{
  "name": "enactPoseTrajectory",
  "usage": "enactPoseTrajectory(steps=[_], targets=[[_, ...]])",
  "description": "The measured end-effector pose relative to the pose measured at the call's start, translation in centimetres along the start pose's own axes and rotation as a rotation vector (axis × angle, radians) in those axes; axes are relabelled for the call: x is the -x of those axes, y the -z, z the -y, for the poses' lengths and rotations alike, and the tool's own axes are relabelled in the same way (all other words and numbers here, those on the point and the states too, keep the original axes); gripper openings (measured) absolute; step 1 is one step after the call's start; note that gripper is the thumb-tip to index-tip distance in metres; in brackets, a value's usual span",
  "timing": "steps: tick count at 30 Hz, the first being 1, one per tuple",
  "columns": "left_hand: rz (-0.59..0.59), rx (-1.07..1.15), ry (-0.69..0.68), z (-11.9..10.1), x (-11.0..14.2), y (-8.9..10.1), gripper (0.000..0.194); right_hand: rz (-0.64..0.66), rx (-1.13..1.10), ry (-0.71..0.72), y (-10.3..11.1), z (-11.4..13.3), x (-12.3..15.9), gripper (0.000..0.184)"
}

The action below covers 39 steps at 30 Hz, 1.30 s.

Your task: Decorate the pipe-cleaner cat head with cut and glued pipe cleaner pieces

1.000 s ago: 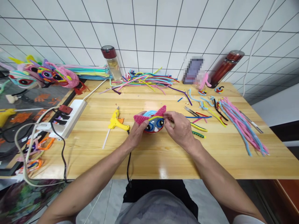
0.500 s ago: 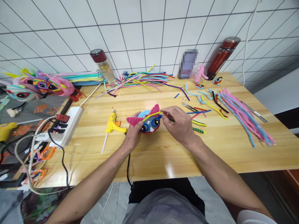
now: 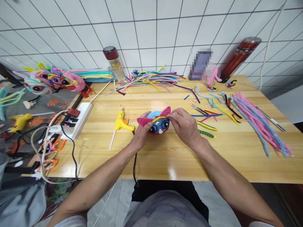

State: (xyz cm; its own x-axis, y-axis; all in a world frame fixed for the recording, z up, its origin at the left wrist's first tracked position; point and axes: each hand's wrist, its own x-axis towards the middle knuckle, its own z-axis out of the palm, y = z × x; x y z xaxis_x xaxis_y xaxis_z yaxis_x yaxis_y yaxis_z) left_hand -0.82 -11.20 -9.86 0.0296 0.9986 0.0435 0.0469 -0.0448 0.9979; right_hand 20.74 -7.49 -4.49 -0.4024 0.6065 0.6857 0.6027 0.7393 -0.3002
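Figure sits near the middle of the table, held between the two hands. Body: rounded, grey and glossy on the front. Two large eyes, each a blue ring around a dark centre with a light yellowish spot. Small white piece below and between the eyes, pointing up; red edging along the bottom. Light-blue rows cover the top behind. Two pink ears, ribbed and pointed: the left one leans out to the left, the right one slants up and to the right. Yellow strip runs above the eyes, along the base of the ears.

Left hand: gripping the figure's left side, thumb on the front by the left ear. Right hand: thumb and forefinger pinched together on the strip's right end, other fingers curled in.

Left of the figure, apart from it: yellow glue gun, nozzle toward the far side. Right, beyond the right hand: snips and two yellow-green handles, partly hidden by that hand.
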Motion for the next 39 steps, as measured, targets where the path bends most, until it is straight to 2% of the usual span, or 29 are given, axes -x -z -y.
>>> enactPoseTrajectory(steps=[3,6,13,20,28,35,39], targets=[[0.004,0.149,0.001,-0.2,0.0,-0.2,0.073,0.007,0.02,0.0,0.2,-0.1,0.0,0.025],[0.008,0.18,0.022,-0.6,0.0,-0.4,0.073,0.004,0.02,0.001,0.2,-0.1,0.0,0.026],[-0.05,0.116,0.046,-2.2,0.1,-0.9,0.071,-0.016,0.06,0.061,0.1,-0.2,0.1,0.024],[-0.023,0.115,0.056,-2.1,0.2,-0.6,0.063,-0.003,0.04,0.083,0.1,-0.3,0.1,0.023],[-0.004,0.096,0.044,-2.1,0.3,-0.6,0.064,-0.002,0.018,0.117,0.2,0.2,-0.1,0.022],[0.006,0.051,0.001,-2.0,0.5,-0.9,0.065,-0.041,0.275,0.116,1.2,1.7,-0.6,0.013],[0.01,0.031,-0.013,-1.9,0.4,-0.9,0.065,-0.033,0.308,0.117,1.2,1.8,-0.6,0.011]])
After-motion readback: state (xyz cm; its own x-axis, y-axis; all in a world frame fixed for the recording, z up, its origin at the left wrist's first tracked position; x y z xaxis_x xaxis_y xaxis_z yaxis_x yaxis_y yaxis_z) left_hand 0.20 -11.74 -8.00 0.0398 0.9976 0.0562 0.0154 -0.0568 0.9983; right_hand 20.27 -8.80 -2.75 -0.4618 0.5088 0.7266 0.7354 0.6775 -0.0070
